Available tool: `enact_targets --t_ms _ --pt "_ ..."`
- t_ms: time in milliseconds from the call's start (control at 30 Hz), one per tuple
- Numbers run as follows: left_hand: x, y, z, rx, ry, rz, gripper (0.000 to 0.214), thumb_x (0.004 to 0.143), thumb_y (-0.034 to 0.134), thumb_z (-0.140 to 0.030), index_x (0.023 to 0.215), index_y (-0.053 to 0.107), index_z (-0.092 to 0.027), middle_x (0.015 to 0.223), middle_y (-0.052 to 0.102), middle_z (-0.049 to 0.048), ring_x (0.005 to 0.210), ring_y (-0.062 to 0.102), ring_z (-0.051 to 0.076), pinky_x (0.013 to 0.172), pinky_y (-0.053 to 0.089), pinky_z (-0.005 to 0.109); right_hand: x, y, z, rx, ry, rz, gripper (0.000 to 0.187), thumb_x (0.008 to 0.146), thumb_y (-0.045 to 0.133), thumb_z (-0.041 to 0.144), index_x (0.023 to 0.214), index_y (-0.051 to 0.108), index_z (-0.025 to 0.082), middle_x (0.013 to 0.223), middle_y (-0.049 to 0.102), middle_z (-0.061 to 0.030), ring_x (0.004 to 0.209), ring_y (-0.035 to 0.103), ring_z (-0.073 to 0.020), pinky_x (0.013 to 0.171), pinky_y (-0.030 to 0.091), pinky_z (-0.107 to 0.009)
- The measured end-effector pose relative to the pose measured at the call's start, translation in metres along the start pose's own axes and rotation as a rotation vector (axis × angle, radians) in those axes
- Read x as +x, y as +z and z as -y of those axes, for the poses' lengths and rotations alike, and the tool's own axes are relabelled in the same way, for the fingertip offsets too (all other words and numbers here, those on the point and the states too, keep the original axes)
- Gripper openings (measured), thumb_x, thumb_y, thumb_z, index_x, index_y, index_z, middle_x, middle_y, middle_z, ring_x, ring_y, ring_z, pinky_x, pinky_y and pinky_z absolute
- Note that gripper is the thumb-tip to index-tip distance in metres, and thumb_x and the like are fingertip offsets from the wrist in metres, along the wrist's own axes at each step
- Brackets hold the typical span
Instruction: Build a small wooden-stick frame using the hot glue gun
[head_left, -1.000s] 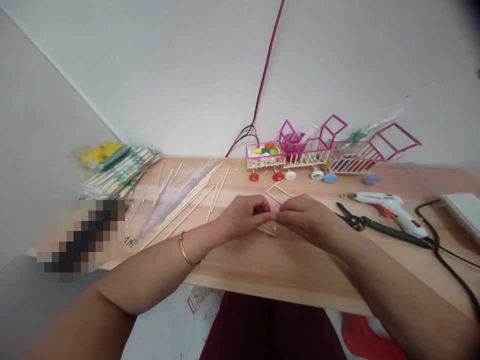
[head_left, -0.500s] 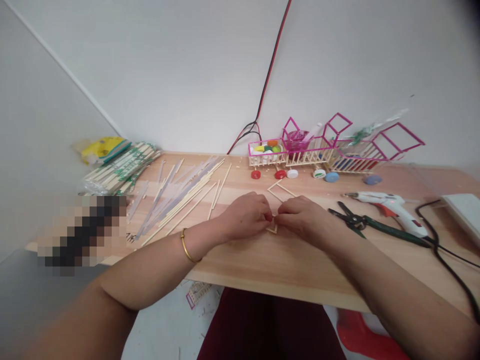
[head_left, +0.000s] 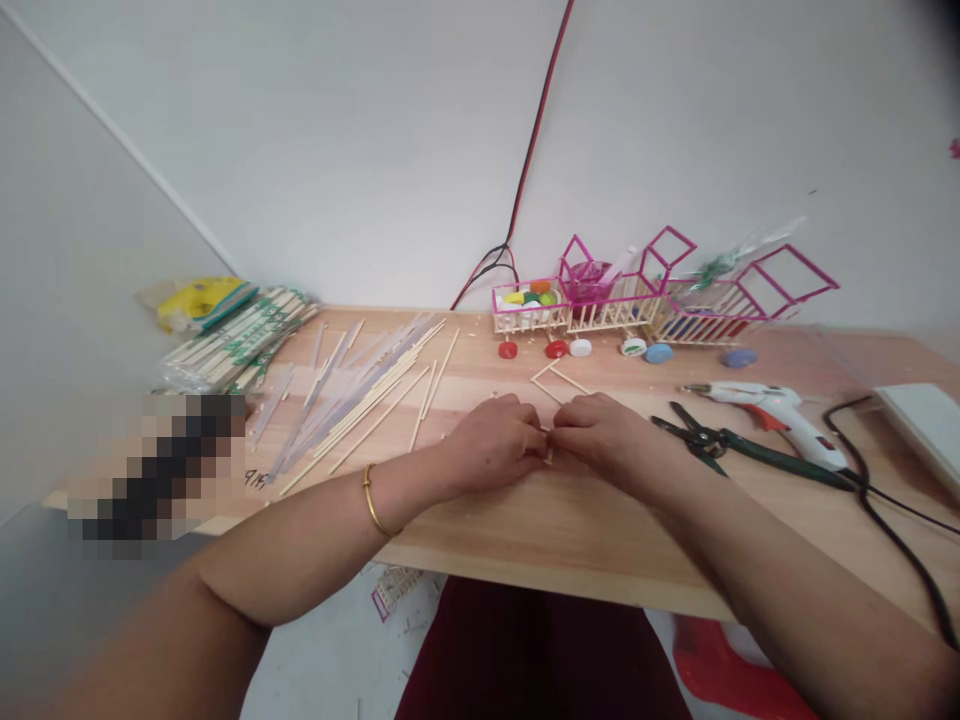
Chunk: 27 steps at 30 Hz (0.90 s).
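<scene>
My left hand (head_left: pixel 501 446), with a gold bangle on its wrist, is closed in a pinch above the wooden table (head_left: pixel 480 525). Fingertip to fingertip with it, my right hand (head_left: pixel 600 436) is closed too. Between them a small piece made of pale wooden sticks (head_left: pixel 549 459) shows only in part, the fingers hiding the rest. Just behind the hands lie thin wooden sticks joined at an angle (head_left: pixel 546 372). To the right are green-handled pruning shears (head_left: pixel 780 470) and a white glue gun (head_left: pixel 799 430).
Long sticks (head_left: pixel 375 395) spread over the left side, before a plastic-wrapped stick bundle (head_left: pixel 240 340) and a yellow packet (head_left: pixel 199 302). Small stick carts (head_left: pixel 615 318) with bottle-cap wheels line the wall. A black cable (head_left: pixel 892 535) runs down the right side.
My left fingers have shifted slightly down and right, covering more of the small stick piece. The right hand stays nearly in place. The whole view has moved a little.
</scene>
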<state>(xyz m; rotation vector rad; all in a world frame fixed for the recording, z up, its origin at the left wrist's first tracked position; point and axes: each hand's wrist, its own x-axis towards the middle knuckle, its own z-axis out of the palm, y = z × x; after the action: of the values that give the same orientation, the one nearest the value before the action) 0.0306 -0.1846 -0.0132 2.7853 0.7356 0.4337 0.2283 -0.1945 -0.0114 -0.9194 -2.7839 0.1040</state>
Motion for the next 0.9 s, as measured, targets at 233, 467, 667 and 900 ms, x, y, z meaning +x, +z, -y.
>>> enact_targets --t_ms 233,467,667,900 --pt "0.0 0.003 0.001 0.015 0.003 -0.01 0.02 0.083 0.051 -0.031 0.081 0.068 -0.022 0.079 0.06 0.0038 0.08 0.051 0.015 0.076 0.036 0.03 0.0 -0.001 0.003 0.01 -0.021 -0.021 0.023 0.088 0.044 0.018 0.074 0.063 0.019 0.074 0.056 -0.0031 0.074 0.047 -0.0151 0.068 0.031 -0.029" --pt "0.0 0.005 0.002 0.019 0.004 -0.002 0.02 0.083 0.051 -0.031 0.082 0.069 -0.023 0.079 0.06 0.0038 0.078 0.051 0.015 0.075 0.036 0.03 -0.001 0.001 0.001 -0.01 -0.019 -0.031 0.022 0.086 0.046 0.018 0.075 0.065 0.02 0.074 0.057 -0.0029 0.073 0.048 -0.0149 0.066 0.034 -0.029" --pt "0.001 0.001 0.002 0.01 -0.011 -0.003 0.019 0.082 0.053 -0.033 0.081 0.068 -0.021 0.079 0.06 0.0044 0.078 0.051 0.015 0.076 0.037 0.03 -0.005 -0.011 -0.004 0.021 0.159 -0.147 0.021 0.086 0.044 0.019 0.088 0.065 0.02 0.085 0.064 -0.0065 0.079 0.056 -0.0175 0.07 0.042 -0.031" --pt "0.0 0.001 0.001 0.032 0.013 -0.007 0.017 0.082 0.053 -0.03 0.08 0.068 -0.022 0.078 0.06 0.0031 0.078 0.051 0.015 0.075 0.036 0.029 -0.01 -0.008 0.003 0.109 0.345 -0.072 0.028 0.078 0.055 0.032 0.103 0.057 0.019 0.097 0.064 -0.007 0.086 0.059 -0.0209 0.073 0.046 -0.034"
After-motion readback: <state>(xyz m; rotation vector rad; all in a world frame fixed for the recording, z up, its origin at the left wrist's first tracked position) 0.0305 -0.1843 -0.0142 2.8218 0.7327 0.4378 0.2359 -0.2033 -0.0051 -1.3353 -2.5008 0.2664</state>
